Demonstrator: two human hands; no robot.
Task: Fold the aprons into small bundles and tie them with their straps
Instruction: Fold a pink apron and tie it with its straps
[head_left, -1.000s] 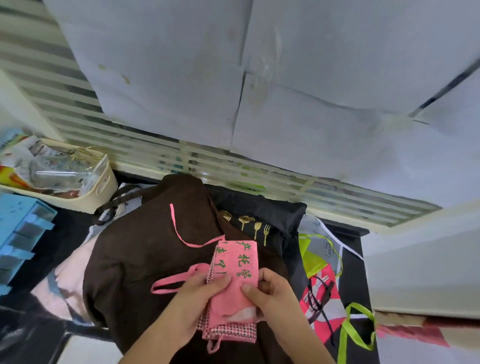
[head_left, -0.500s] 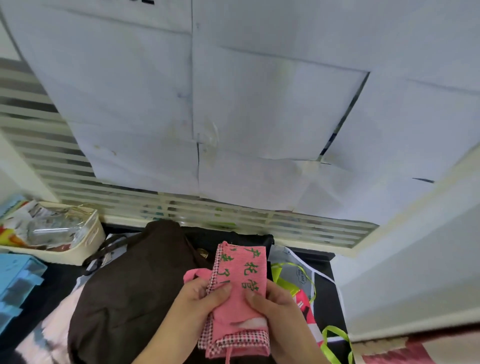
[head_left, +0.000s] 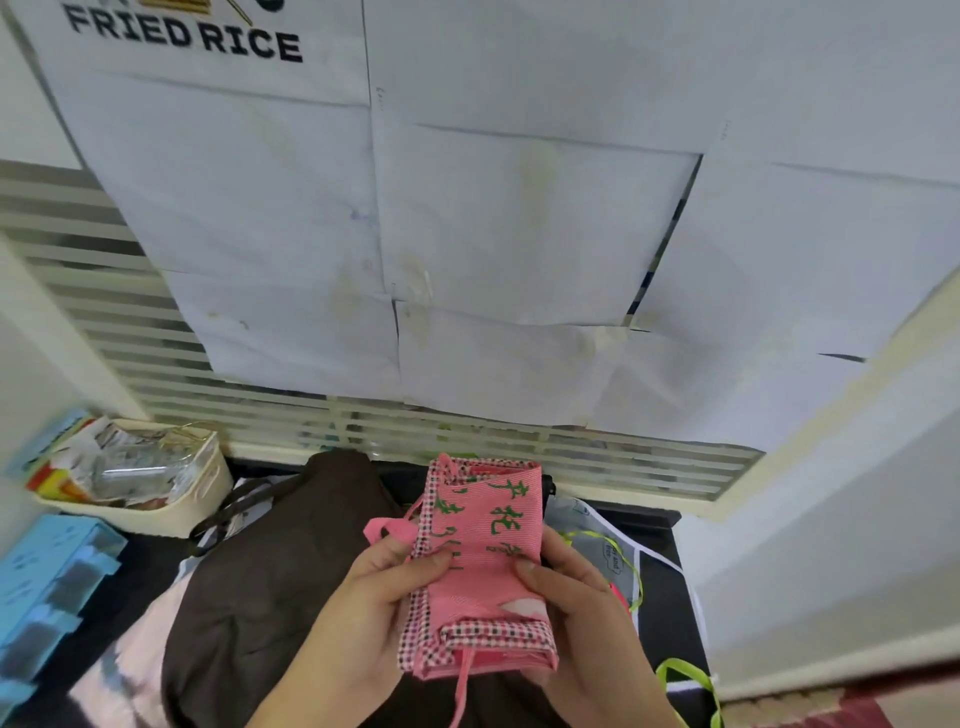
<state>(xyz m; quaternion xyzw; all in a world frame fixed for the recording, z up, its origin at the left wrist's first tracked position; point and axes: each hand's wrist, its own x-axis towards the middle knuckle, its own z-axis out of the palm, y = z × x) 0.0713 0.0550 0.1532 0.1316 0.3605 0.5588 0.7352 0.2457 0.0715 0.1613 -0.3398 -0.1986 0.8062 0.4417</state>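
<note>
Head view: we have lifted the folded pink apron (head_left: 483, 566) off the bench; both hands' fingers (head_left: 426, 564) pinch it, straps still untied.

Ahead: papered wall (head_left: 519, 234) and slatted blind (head_left: 467, 447) rise right behind the table, closing the far side.
Left: cream basket (head_left: 171, 514) full of clutter and blue plastic rack (head_left: 47, 582) block the left edge.
Centre: brown apron (head_left: 249, 597) heaped under the left hand (head_left: 363, 618) and the right hand (head_left: 592, 618), covering the work surface.
Right: green-strapped aprons (head_left: 623, 566) strewn on black table (head_left: 670, 618); a bare strip shows near its right edge.
Above hands: open air.
</note>
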